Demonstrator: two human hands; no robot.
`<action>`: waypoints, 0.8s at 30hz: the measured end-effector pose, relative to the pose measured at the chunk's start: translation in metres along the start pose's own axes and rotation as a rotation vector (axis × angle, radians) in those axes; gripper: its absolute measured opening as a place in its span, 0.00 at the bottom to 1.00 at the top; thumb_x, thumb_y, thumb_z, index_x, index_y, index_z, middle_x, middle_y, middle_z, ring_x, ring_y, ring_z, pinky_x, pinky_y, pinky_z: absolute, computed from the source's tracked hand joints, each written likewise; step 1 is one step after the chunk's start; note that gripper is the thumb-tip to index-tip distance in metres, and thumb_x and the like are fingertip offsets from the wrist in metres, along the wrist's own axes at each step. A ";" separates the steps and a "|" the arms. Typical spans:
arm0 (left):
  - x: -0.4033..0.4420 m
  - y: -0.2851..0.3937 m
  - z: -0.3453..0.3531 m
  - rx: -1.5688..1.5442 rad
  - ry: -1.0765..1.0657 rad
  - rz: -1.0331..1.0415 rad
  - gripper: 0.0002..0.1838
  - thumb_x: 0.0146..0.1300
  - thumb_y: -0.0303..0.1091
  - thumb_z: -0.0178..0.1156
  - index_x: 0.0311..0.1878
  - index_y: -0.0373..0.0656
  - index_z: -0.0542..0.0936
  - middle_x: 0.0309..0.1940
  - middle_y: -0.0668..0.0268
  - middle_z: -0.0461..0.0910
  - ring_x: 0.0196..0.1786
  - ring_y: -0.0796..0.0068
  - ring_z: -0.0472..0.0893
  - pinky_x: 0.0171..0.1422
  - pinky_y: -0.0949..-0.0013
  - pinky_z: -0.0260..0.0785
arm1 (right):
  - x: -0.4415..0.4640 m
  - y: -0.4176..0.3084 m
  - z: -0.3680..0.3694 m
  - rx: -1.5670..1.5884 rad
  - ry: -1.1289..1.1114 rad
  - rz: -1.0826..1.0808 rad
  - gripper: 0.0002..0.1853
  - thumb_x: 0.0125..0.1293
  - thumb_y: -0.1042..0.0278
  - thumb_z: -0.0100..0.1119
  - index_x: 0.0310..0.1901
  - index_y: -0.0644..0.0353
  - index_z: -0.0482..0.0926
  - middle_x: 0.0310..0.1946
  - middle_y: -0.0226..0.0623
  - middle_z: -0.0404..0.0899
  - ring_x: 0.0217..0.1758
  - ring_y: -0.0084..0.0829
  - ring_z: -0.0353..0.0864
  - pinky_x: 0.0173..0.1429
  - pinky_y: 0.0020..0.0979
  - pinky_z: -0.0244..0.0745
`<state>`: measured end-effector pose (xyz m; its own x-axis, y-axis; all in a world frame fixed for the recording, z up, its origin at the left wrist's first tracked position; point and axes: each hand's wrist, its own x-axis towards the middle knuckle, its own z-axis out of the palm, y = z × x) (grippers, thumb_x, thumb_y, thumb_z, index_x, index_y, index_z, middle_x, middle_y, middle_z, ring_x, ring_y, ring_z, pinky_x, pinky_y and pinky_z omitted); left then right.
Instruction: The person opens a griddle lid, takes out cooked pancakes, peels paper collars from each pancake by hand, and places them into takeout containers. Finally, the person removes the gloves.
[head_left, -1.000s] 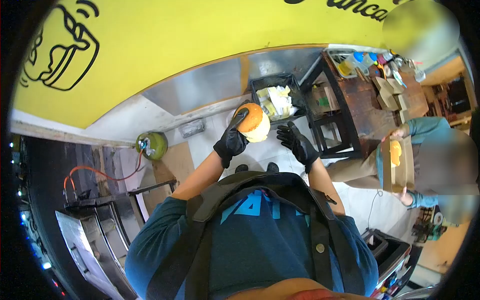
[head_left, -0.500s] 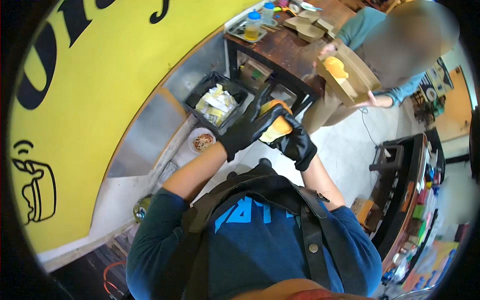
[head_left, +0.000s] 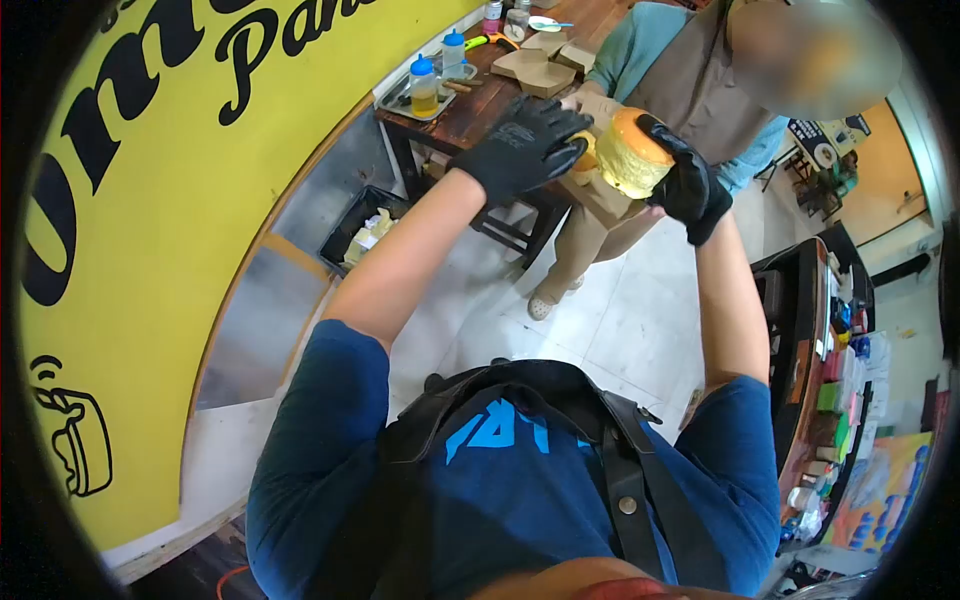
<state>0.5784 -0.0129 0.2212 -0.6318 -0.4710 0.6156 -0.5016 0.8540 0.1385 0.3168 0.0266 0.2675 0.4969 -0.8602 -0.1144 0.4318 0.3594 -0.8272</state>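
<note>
So the bun (head_left: 637,150) is up off any surface, in front of the person and over towards the co-worker. Golden top, pale yellow spongy side, looks pretty much upright. The right hand (head_left: 690,190), in a black glove, has its fingers wrapped round the far side and top of it, so that's a proper grip.

Left hand (head_left: 515,150), also gloved, isn't gripping anything: fingers open and reaching out towards the bun and the box. Can't tell if the fingertips touch anything there.

Right behind and below the bun is an open cardboard box (head_left: 607,207), held up by the co-worker (head_left: 680,90) in teal sleeves and a brown apron. Another yellow-orange piece of food (head_left: 583,152) shows in it, partly hidden.

As for how far along things are, I'd say one piece is in the box and this bun isn't down in it. It's in the hand, not let go, and the lid isn't closed. Can't tell whether the bun touches the cardboard.

Further out there's a wooden worktop (head_left: 470,112) with more open boxes (head_left: 535,72), a tray (head_left: 393,103) and blue-capped squeeze bottles (head_left: 424,92), one with yellow liquid. Lower down, a black bin (head_left: 345,222) holds crumpled wrappers (head_left: 373,232).
</note>
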 end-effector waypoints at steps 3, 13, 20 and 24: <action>0.006 -0.009 0.040 0.059 0.009 0.065 0.23 0.67 0.41 0.53 0.65 0.49 0.71 0.65 0.58 0.68 0.67 0.56 0.66 0.71 0.50 0.54 | 0.013 -0.027 -0.015 -0.143 0.196 0.246 0.23 0.71 0.59 0.51 0.63 0.60 0.68 0.57 0.43 0.77 0.59 0.36 0.77 0.63 0.40 0.74; -0.004 -0.031 0.079 0.207 0.029 0.047 0.19 0.65 0.45 0.54 0.58 0.54 0.76 0.56 0.73 0.76 0.66 0.68 0.67 0.73 0.36 0.43 | 0.047 -0.029 -0.008 -0.421 0.155 0.762 0.20 0.69 0.59 0.54 0.58 0.60 0.74 0.53 0.41 0.80 0.51 0.34 0.83 0.53 0.34 0.79; -0.004 -0.026 0.072 0.245 -0.054 -0.066 0.18 0.69 0.38 0.52 0.60 0.48 0.75 0.62 0.68 0.73 0.70 0.64 0.65 0.76 0.45 0.44 | 0.050 -0.020 -0.026 -0.602 0.049 0.661 0.20 0.61 0.58 0.65 0.51 0.60 0.77 0.45 0.37 0.83 0.45 0.32 0.83 0.50 0.33 0.79; -0.005 -0.039 0.087 0.118 -0.063 -0.004 0.19 0.68 0.36 0.52 0.61 0.47 0.74 0.62 0.65 0.73 0.69 0.64 0.66 0.75 0.52 0.50 | 0.068 0.009 -0.071 -1.084 0.058 0.237 0.25 0.60 0.55 0.66 0.53 0.63 0.76 0.45 0.43 0.83 0.46 0.36 0.83 0.50 0.34 0.77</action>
<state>0.5499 -0.0628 0.1456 -0.6639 -0.4902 0.5648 -0.5678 0.8219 0.0460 0.3007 -0.0546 0.2136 0.4317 -0.8374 -0.3353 -0.5704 0.0346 -0.8206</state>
